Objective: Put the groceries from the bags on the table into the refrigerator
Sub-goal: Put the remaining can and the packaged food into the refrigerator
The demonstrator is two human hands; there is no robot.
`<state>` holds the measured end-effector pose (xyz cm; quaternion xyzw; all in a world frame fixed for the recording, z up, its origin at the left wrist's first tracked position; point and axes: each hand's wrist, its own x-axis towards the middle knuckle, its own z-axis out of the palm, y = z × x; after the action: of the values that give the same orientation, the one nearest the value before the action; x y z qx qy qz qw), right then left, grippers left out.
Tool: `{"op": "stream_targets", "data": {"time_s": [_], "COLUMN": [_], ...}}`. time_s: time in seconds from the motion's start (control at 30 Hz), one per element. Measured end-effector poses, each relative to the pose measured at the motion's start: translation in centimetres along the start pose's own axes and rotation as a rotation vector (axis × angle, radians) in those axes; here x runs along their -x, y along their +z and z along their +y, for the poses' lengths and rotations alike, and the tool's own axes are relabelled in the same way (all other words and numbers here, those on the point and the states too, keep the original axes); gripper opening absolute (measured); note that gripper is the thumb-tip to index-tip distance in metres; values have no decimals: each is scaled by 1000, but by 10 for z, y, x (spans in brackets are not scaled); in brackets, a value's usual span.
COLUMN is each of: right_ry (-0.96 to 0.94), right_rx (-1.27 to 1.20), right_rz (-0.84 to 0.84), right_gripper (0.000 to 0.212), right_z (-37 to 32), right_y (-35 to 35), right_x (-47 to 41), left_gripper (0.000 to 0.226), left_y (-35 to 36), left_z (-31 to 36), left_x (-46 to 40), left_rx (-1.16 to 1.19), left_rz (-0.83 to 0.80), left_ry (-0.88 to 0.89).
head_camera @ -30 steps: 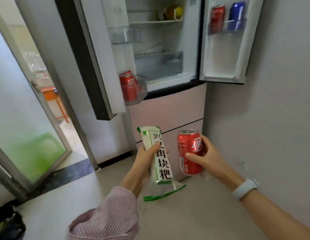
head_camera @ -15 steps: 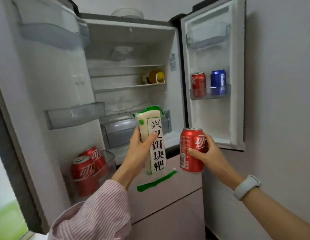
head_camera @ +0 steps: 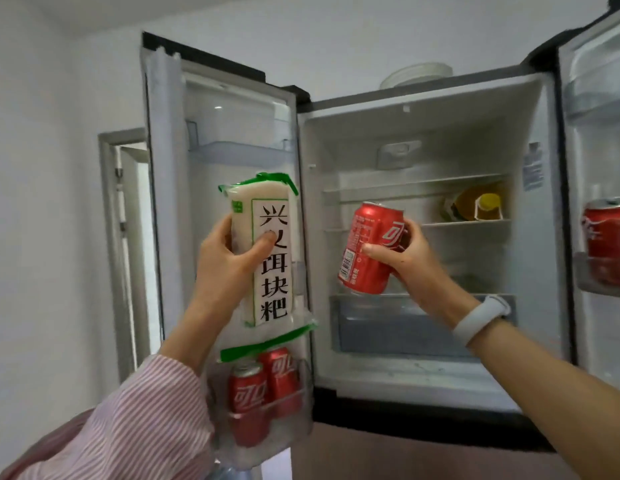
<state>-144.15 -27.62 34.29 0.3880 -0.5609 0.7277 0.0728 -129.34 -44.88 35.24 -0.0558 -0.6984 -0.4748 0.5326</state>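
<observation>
Head view: left hand grips a white packet, right hand a red can, before the open refrigerator.

The packet is white with green sealed ends and bold black characters inside a thin green frame. The can is red with white script and a silver top. In the refrigerator, whose inside is white and pale grey with a black rim, two more red cans sit low in the left door. A yellow-capped bottle lies on a shelf. The sleeve has pink and white stripes; the wristband is white.
</observation>
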Motion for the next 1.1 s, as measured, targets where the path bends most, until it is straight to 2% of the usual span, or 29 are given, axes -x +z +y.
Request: {"op": "stream_targets", "data": {"time_s": [0.17,0.33,0.53,0.83,0.9,1.03,1.1], "right_ry": [-50,-99,-19,115,114,45,-24], "right_rx": [-159,-33,191,326,351,417,447], "right_rz": [-164,-265,-389,-555,-568,-658,-599], "right_gripper": [66,77,78,75,66,33,47], "right_z": [-8,1,27,50,50,36,27], "right_y": [64,122,161,174,170,160,153], "right_x": [-52,-76,-87,-105,-108,-95,-89], "left_gripper": [15,13,13,13,13,19,21], "left_y": [-41,-69,-83,-89,-87,-80,-75], "left_z": [19,27,21,-9,-17,-28,-31], "left_x": [-4,-1,0,0,0,1,1], "left_rx": [-182,-202,-219,-192,-164,-94,-61], "left_rz": [207,315,311,277,277,273,255], "left_ry": [9,-18,-43,-81,-90,-136,-146]}}
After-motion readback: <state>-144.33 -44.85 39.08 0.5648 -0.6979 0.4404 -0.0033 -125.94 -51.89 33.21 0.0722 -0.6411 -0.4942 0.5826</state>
